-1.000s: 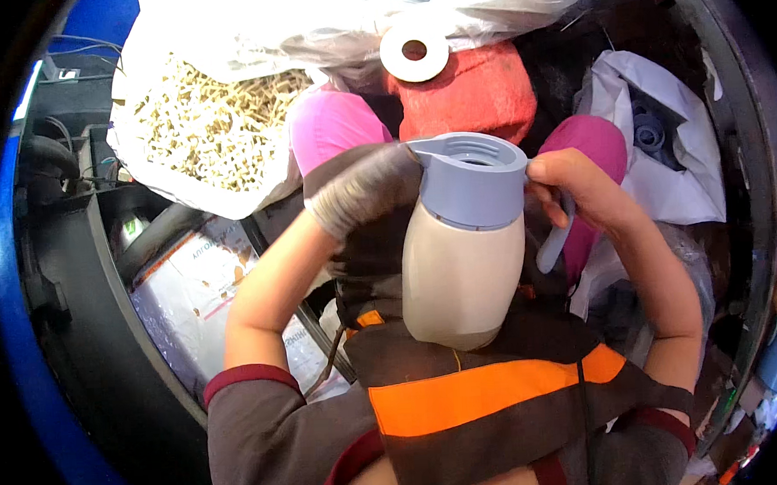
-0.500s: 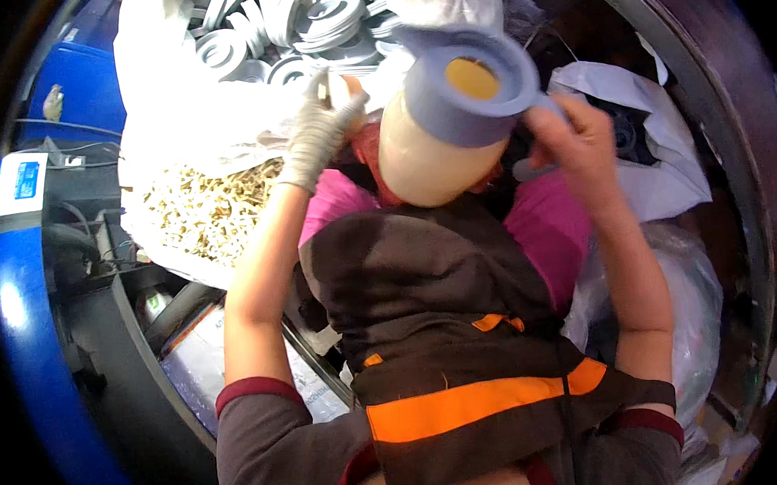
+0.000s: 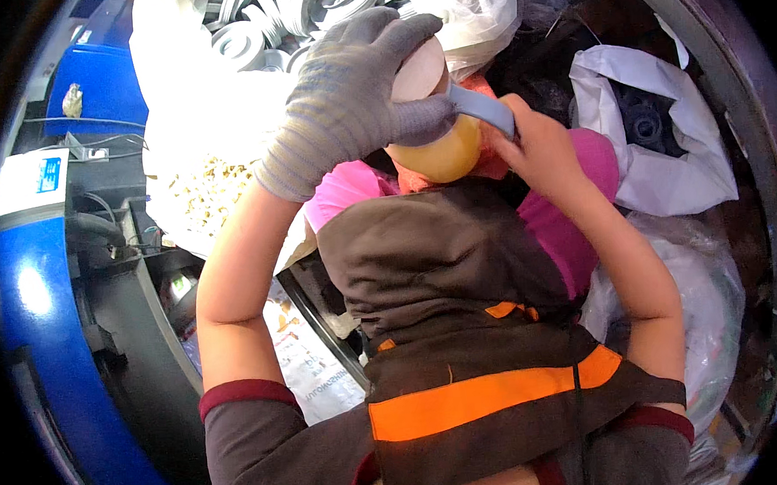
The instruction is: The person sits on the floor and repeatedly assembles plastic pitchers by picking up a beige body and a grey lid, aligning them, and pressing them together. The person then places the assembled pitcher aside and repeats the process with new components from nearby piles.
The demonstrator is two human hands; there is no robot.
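Note:
A cream-yellow jug (image 3: 447, 159) with a grey-blue collar and handle (image 3: 487, 112) is held over my lap. My right hand (image 3: 537, 147), bare, closes round the handle. My left hand (image 3: 345, 91), in a grey knitted glove, is wrapped over the jug from the left, thumb and fingers on either side of a pale round face (image 3: 420, 70). The glove hides much of the jug, so I cannot tell whether that face is a lid or part of the body. Reddish-orange cloth (image 3: 479, 87) shows behind the jug.
Beyond my hands stands a white sack (image 3: 210, 102) of grey ring-shaped parts (image 3: 239, 45). Small beige pieces (image 3: 206, 195) lie at its near left. A white bag (image 3: 603, 69) with dark parts is at right, above clear plastic (image 3: 690, 288). Blue-and-black equipment (image 3: 111, 318) lines the left.
My left hand has come across from beside the jug and now grips it. The jug has turned and its open top no longer shows; my right hand keeps the handle, slightly lower.

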